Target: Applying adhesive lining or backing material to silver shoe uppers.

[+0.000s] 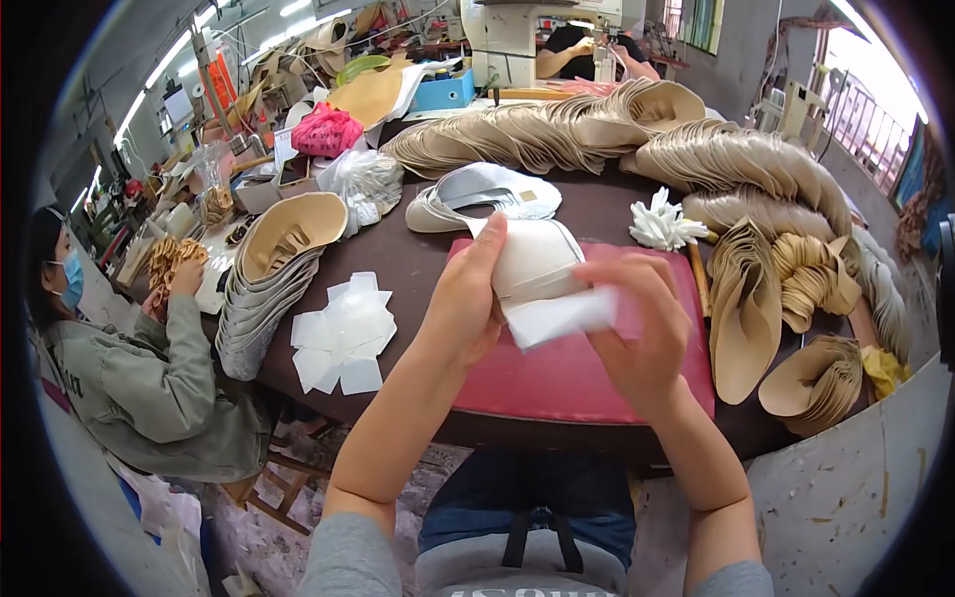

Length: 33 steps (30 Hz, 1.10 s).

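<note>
Over the red mat (607, 383), my left hand (466, 294) grips a curved cream shoe upper (537, 261), thumb on its outer face. A white patch (562, 316) sticks out from the upper's lower edge; its right end is smeared by motion. My right hand (647, 328) is beside that end, its fingers blurred, so I cannot make out whether they pinch anything. Just beyond lies another pale upper (477, 199) on the table. A stack of white patches (343, 333) lies to the left of my left forearm.
Long rows of nested beige uppers (537, 129) line the table's far side, with more stacks (746, 308) at the right. White strips (665, 221) lie bunched near the mat. Another stack of uppers (274, 269) stands left. A masked co-worker (149, 368) sits there, handling tan pieces.
</note>
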{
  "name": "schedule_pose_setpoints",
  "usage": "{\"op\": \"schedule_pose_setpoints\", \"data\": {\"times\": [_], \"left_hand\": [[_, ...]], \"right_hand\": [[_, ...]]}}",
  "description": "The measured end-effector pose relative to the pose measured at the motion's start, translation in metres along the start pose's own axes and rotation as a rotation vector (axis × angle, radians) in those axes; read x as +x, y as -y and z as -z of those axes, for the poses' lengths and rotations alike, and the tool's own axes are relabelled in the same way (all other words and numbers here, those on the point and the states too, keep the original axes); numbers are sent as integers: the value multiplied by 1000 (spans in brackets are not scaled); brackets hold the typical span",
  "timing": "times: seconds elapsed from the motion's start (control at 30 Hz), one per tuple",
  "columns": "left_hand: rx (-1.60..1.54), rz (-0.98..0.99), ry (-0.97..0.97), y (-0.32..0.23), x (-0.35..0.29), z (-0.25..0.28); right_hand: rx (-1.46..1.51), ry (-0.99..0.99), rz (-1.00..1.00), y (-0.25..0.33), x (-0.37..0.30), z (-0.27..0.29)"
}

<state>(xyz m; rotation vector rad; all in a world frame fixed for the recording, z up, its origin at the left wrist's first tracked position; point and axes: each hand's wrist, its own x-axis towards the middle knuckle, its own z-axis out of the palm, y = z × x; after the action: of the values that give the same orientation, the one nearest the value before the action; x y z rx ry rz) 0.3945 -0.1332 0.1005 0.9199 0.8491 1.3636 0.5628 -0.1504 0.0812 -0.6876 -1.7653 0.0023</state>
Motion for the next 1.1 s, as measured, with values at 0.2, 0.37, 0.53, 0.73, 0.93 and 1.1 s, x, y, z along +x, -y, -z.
{"op": "schedule_pose_setpoints", "data": {"times": [0.2,0.37,0.53,0.73,0.93,1.1], "left_hand": [[-214,59,28,-11,25,42],[-164,-96,391,-1,7,38],[-18,-132,375,5,-1,47],[-23,-105,535,3,-1,67],[-270,-136,672,8,5,76],[-105,-149,439,-3,-8,58]], "right_hand": [[-73,197,370,40,-33,-1],[183,-62,-617,37,0,10],[275,-35,-440,26,12,0],[227,70,-328,30,21,-20],[154,55,-282,30,21,-29],[146,79,-317,31,21,-30]]}}
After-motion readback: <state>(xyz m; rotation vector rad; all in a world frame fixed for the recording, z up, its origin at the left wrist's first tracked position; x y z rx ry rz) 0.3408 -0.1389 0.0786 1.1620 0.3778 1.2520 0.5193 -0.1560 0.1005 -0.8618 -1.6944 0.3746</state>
